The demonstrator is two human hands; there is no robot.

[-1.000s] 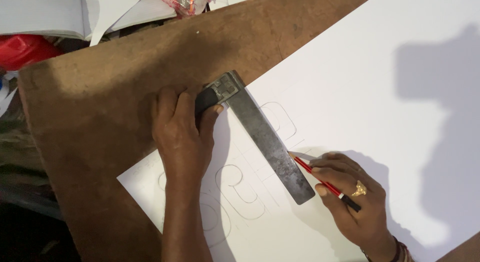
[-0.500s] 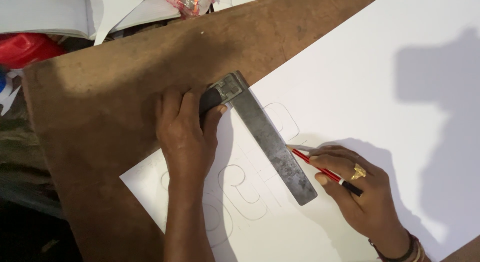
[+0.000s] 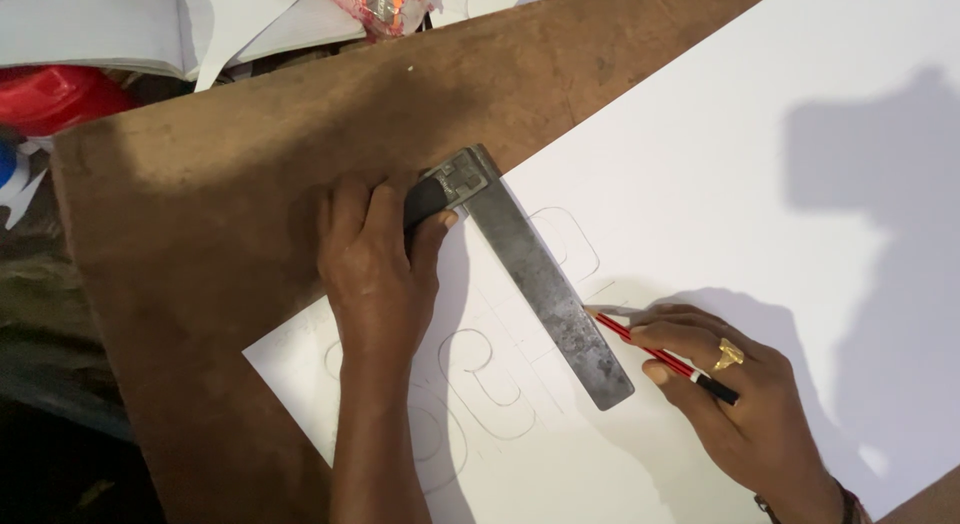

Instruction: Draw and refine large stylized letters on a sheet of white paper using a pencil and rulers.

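My left hand presses down on the dark stock of a metal try square, holding it against the edge of a large white sheet. The square's grey blade runs diagonally across the sheet toward the lower right. My right hand, with a gold ring on one finger, holds a red pencil whose tip touches the sheet right beside the blade's edge. Faint outlined letters are drawn on the sheet under and around the blade.
The sheet lies on a brown wooden board. Beyond the board's far edge are white papers, a red object and a red-and-white wrapper. Dark floor lies to the lower left.
My right hand and pencil have slid slightly along the blade toward the stock. My left hand stays pressed on the square.
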